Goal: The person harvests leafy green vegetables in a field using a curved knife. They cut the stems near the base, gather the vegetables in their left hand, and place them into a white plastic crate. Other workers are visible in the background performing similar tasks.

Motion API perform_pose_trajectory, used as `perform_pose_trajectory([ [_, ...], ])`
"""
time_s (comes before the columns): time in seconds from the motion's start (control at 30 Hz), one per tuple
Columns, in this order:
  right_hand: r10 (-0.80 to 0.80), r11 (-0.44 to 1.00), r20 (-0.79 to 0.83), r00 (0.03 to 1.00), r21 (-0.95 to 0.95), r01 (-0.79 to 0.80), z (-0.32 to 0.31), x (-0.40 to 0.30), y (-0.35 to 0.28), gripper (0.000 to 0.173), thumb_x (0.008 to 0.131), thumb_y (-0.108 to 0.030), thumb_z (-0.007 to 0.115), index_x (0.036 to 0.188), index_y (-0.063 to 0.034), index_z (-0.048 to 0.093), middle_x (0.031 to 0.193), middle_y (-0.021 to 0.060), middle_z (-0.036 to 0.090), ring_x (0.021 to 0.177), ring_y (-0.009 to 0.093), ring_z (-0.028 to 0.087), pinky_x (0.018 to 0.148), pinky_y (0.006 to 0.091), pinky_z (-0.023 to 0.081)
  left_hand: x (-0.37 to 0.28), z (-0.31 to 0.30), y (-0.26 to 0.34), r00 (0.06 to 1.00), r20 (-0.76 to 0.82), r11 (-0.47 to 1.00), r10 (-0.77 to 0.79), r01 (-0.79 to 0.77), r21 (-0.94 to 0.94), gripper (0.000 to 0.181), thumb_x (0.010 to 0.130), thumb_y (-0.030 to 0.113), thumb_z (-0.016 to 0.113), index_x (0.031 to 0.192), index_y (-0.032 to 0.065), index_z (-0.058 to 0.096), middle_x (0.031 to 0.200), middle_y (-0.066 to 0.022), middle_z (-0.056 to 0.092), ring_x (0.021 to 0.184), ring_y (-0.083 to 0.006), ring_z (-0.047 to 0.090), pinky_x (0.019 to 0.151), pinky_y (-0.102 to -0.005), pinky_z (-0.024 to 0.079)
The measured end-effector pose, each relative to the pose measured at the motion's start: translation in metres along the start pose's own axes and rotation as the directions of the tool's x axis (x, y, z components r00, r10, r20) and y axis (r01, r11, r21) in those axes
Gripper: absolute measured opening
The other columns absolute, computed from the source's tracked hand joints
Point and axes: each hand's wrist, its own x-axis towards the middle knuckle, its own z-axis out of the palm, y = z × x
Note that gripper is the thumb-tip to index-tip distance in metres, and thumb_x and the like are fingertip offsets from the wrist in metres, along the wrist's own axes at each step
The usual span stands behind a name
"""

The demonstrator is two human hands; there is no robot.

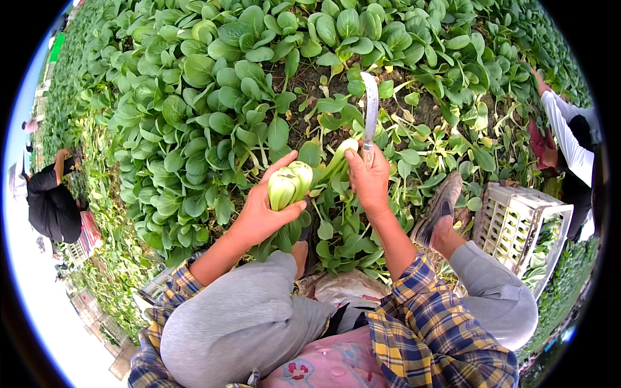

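Observation:
My left hand (257, 213) grips pale green bok choy heads (289, 184) side by side, their cut bases facing up and leaves hanging below the palm. In my right hand (371, 182) is a short harvesting knife (371, 104) with a wooden handle; its curved blade points away from me. A slimmer bok choy stalk (339, 157) lies against my right thumb and fingers, its pale base at the thumb tip and its leaves trailing towards my left hand. Whether the thumb pinches it firmly is hard to see. Loose leaves (347, 237) lie on the ground beneath both hands.
Dense standing bok choy (194, 121) grows ahead and to the left. Bare soil (310, 80) with yellowed leaves shows beyond the knife. At right stands a white plastic crate (514, 228) holding greens, near another person (565, 136). A person in black (53, 203) crouches far left.

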Motion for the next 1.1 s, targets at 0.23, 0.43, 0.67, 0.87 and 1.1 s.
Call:
perform_pose_trajectory([
  [0.23,0.113,0.983,0.183,0.977,0.119,-0.137,0.033,-0.027,-0.018,0.022,0.095,-0.022,0.064,0.107,-0.0039,0.063,0.064,-0.0050,0.052,0.053,0.003,0.046,0.048,0.0223,0.038,0.014,-0.006,0.012,0.987,0.121,0.992,-0.110,0.117,-0.051,0.051,0.082,0.010,0.070,0.129,-0.0011,0.054,0.127,-0.0062,0.059,0.108,-0.0108,0.055,0.096,-0.0286,0.044],
  [0.43,-0.237,0.889,0.270,0.933,-0.326,0.320,0.005,-0.009,-0.003,0.025,0.093,-0.018,0.065,0.113,-0.0034,0.065,0.075,-0.0007,0.061,0.064,0.004,0.050,0.057,0.0245,0.044,0.037,-0.030,0.009,0.918,0.323,0.967,-0.228,0.253,-0.034,0.050,0.082,0.015,0.070,0.128,0.0001,0.054,0.111,-0.0056,0.064,0.102,-0.0135,0.060,0.094,-0.0302,0.046],
  [0.67,0.400,0.751,0.582,0.708,0.234,-0.617,-0.012,0.007,-0.018,0.016,0.099,-0.022,0.056,0.100,-0.0065,0.060,0.058,-0.0063,0.041,0.041,0.003,0.035,0.036,0.0199,0.028,0.064,-0.052,0.028,0.716,0.606,0.916,-0.347,0.397,0.056,0.042,0.081,0.015,0.070,0.119,0.0010,0.057,0.097,-0.0084,0.065,0.083,-0.0189,0.063,0.079,-0.0346,0.050],
  [0.87,0.359,0.843,0.303,0.883,0.300,-0.446,-0.034,0.037,-0.032,0.021,0.098,-0.024,0.058,0.107,-0.0054,0.062,0.060,-0.0096,0.041,0.040,0.002,0.033,0.035,0.0190,0.027,0.120,-0.066,0.082,0.958,0.274,0.568,-0.078,-0.184,0.803,0.041,0.068,0.012,0.066,0.105,-0.0024,0.060,0.097,-0.0173,0.063,0.090,-0.0327,0.063,0.081,-0.0380,0.050],
  [1.1,-0.236,0.671,0.296,0.925,-0.639,0.376,0.033,0.086,-0.006,0.034,0.094,-0.030,0.062,0.103,0.0014,0.054,0.078,0.0216,0.066,0.072,0.043,0.064,0.063,0.0488,0.050,0.161,-0.106,0.026,0.980,-0.029,0.029,-0.199,0.036,0.999,0.042,0.071,0.018,0.070,0.104,-0.0045,0.060,0.124,-0.0218,0.055,0.106,-0.0367,0.061,0.093,-0.0405,0.050],
])
